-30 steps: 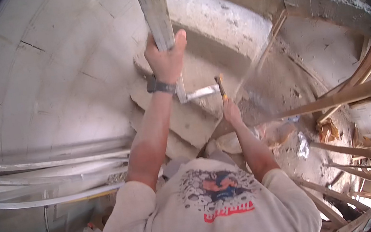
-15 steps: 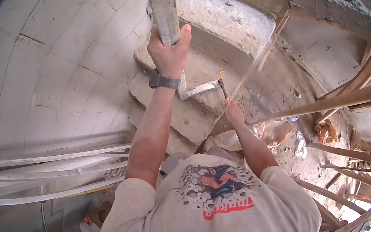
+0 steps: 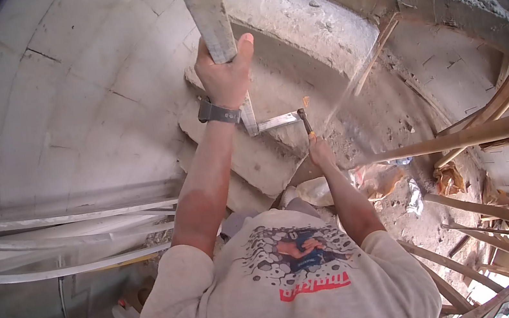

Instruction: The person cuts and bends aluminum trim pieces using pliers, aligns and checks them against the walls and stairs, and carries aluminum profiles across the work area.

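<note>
Big block wall, off L of the L hand, hasn't moved; nor have the concrete steps beneath that & the R hand. What's new in the last ½ sec: the long bar has tipped twd the wall at its upper end, L hand going w/ it, foot abt where it was. So bar & short strip meet at a slightly diff. lean; looks like fine adjusting, I'd say. White lengths lie back & L of the L hand. A pole pokes in fr. the R, near end close to the R hand, so it could crowd that arm. Crumpled sheeting lies behind & R of it. Strip runs fr. bar's foot twd the R hand. L hand's wrapped round the bar, thumb up its side, fingers mostly hidden; R hand's closed on the hammer handle, head at strip's far end, contact unclear.
</note>
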`<state>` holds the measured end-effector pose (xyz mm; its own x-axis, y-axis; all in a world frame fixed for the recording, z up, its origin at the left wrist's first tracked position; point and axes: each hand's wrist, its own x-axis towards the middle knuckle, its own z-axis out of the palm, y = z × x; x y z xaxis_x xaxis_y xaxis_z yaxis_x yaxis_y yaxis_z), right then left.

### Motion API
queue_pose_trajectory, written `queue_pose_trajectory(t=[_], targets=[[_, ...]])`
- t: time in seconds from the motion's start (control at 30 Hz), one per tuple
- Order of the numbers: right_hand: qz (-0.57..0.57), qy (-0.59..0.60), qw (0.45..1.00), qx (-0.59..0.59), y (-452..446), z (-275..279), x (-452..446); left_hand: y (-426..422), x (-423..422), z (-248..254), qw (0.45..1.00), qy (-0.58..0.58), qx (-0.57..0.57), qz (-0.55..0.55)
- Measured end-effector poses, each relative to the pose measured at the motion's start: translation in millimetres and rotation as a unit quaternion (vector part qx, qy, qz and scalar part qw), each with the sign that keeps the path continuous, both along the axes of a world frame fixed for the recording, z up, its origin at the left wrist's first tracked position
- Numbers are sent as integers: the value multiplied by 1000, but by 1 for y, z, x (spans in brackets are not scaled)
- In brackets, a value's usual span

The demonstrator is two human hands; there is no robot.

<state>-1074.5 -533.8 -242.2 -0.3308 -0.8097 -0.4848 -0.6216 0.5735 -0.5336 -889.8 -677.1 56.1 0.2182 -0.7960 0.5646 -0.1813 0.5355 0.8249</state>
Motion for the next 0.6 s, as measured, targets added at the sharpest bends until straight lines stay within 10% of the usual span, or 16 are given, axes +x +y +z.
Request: queue_pose_trajectory(t=[0.6], targets=[[-64, -31, 996, -49, 55, -12, 0, -14, 54, 20, 992, 99, 36, 68]])
